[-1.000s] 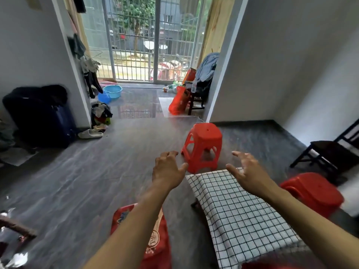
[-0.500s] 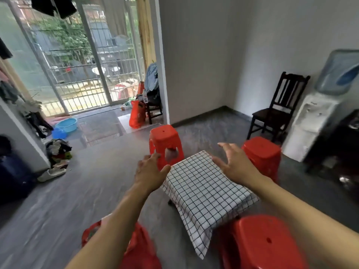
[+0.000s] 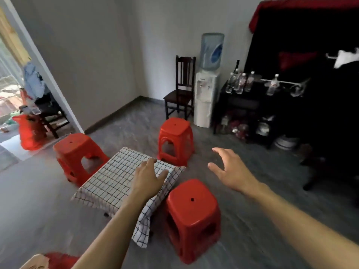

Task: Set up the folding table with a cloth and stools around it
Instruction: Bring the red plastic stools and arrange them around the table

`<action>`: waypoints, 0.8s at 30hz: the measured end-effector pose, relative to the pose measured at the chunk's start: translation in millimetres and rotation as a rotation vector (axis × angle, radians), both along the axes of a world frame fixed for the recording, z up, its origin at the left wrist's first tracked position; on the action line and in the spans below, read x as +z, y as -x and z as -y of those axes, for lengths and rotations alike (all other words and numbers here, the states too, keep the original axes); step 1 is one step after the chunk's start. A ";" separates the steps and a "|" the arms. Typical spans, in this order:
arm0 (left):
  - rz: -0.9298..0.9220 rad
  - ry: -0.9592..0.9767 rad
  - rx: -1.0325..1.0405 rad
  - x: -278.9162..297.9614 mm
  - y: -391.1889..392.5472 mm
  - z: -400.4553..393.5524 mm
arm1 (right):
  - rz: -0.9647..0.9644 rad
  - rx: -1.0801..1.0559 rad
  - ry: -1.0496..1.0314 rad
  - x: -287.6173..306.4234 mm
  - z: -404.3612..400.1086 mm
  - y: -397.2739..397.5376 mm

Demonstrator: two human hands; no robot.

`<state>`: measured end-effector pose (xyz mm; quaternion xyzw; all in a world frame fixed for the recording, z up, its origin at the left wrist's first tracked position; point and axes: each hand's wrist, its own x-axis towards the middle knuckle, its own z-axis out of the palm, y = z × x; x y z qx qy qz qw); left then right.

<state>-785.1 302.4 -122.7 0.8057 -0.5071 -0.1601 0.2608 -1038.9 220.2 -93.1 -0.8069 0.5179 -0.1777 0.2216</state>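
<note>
Checked cloth (image 3: 116, 181) lies under the spread left hand (image 3: 148, 176); right hand (image 3: 231, 169) spread beside it.

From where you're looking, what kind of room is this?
Most likely a plain living room in a home: a water dispenser against the wall, a dark wooden chair beside it, and red plastic stools around a small cloth-covered table.

i can't see the low folding table itself; the black-and-white checked cloth (image 3: 118, 181) covers all of it but one dark foot under the cloth's near edge. my left forearm hides part of that cloth. near of the cloth, a red thing (image 3: 62, 260) is cut off by the bottom edge.
</note>
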 end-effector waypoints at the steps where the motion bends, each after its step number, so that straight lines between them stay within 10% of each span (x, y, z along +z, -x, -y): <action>1: -0.025 0.018 -0.039 -4.5 5.5 8.6 | -0.018 -0.040 0.005 -0.2 -4.2 14.5; 10: -0.077 -0.019 -0.299 -36.2 89.1 69.8 | -0.194 -0.288 -0.049 -6.8 -25.4 125.5; 24: 0.081 -0.105 -0.332 -50.4 239.2 195.1 | 0.045 -0.322 -0.104 -51.7 106.8 274.7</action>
